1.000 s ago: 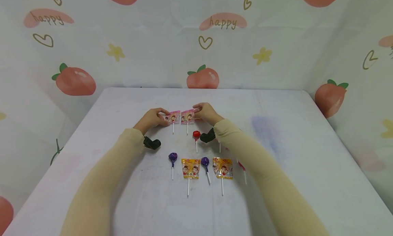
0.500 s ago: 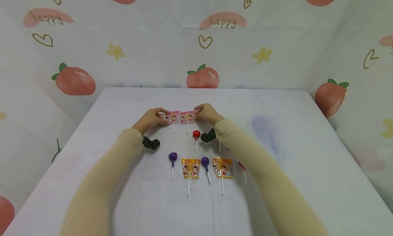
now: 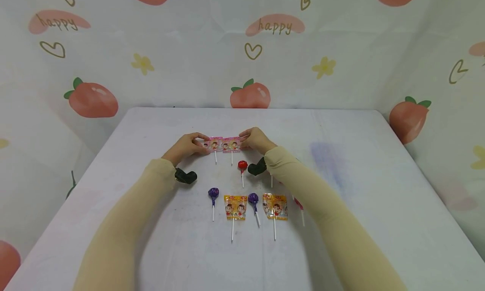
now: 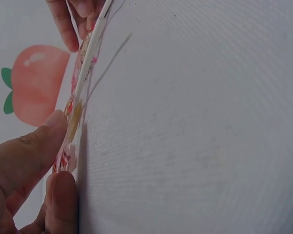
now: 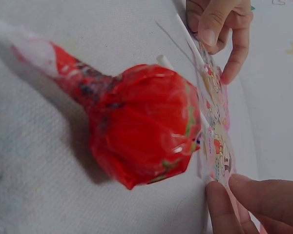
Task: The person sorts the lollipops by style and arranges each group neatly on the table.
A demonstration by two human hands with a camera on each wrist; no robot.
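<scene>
Two flat lollipops in pink printed wrappers lie side by side near the far half of the table, sticks toward me. My left hand (image 3: 185,147) pinches the outer edge of the left pink lollipop (image 3: 216,144) between thumb and fingers. The outer edge of the right pink lollipop (image 3: 232,145) is pinched by my right hand (image 3: 257,140). Their inner edges meet in the head view. In the right wrist view a round red lollipop (image 5: 144,126) looms large before the pink wrappers (image 5: 219,151). Seen from the left wrist, the wrappers stand edge-on, close over the tabletop.
Nearer me, two purple lollipops (image 3: 213,193) alternate with two yellow-wrapped ones (image 3: 235,207). My right sleeve (image 3: 314,194) partly covers more lollipops, including a dark pink one (image 3: 299,205). A peach-printed cloth (image 3: 189,51) hangs behind the white table (image 3: 363,164).
A narrow gap between the two pink lollipops has closed, and their wrapper edges now meet. The left one's stick has shifted slightly right. Both hands keep their hold, almost still.
</scene>
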